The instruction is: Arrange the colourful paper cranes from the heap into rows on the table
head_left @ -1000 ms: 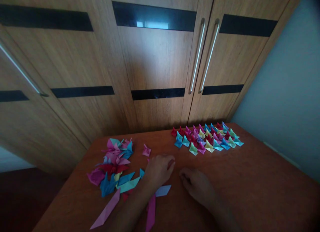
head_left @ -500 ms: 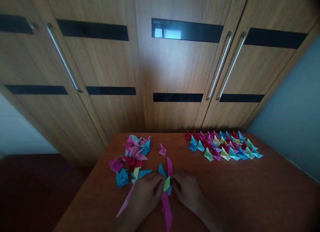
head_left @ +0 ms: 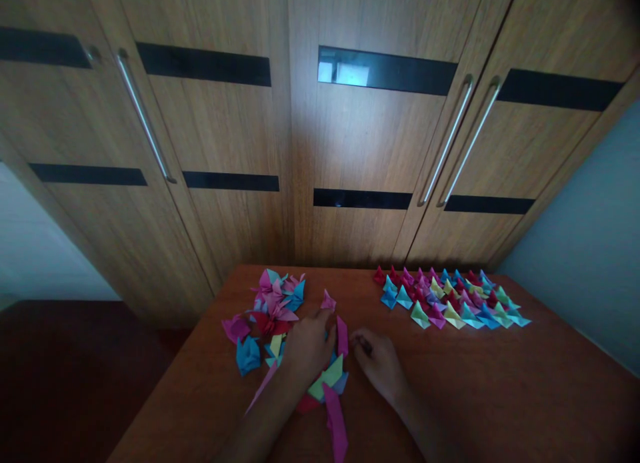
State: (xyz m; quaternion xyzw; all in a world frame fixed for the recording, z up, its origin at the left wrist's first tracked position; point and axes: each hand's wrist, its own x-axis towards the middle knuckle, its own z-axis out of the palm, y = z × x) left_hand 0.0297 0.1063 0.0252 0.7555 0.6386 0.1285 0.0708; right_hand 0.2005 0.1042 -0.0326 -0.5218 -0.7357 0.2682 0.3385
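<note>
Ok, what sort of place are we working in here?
Probably a room in a home, perhaps a bedroom: tall wooden cabinet doors with long metal handles stand behind a reddish-brown table, where colorful folded paper pieces lie.

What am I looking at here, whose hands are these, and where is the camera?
There is no machine: these are a person's bare hands, seen by a camera worn on their head, looking forward and down. On the reddish-brown table, a colourful paper pile lies to the left and small folded pieces stand in rows at the right. Behind is a wooden cabinet. The left hand is over loose paper, beside a green strip; its grip is hidden. The right hand is curled, with nothing visible in it.
</note>
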